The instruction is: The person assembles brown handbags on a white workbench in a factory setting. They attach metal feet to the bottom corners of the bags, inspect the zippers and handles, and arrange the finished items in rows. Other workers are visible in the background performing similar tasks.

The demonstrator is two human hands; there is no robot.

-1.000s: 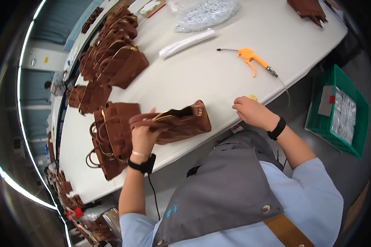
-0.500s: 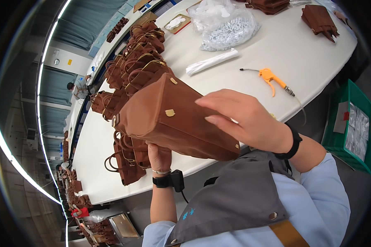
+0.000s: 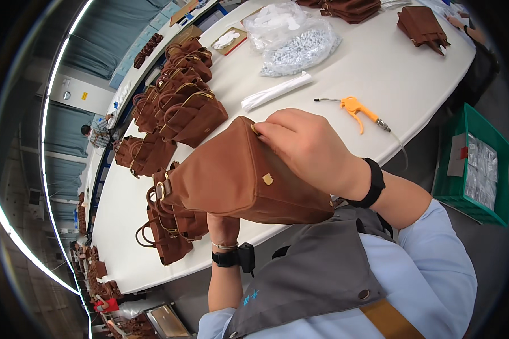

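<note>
A brown handbag [image 3: 215, 172] is tipped up in front of me, with its base turned toward my right side. Beneath it, my left hand [image 3: 223, 230] holds it up; the fingers are hidden behind the bag. My right hand [image 3: 311, 144] lies over the base, thumb and fingers pinched at a small gold piece [image 3: 255, 129] on the far corner. Another gold piece [image 3: 267, 179], with an uneven outline, sits on the nearer corner. A metal ring on a side tab [image 3: 163, 189] shows at the bag's left end.
Several finished-looking brown handbags [image 3: 192, 116] stand on the white table [image 3: 226, 135] to the left. Farther off lie a white roll [image 3: 277, 91], a plastic bag of small pale pieces [image 3: 300, 51], and an orange air gun [image 3: 359, 110]. A green crate [image 3: 464, 186] stands at right.
My right hand has moved from hovering over the base to pinching the gold piece at its far corner. The handbag has turned and come slightly lower.
</note>
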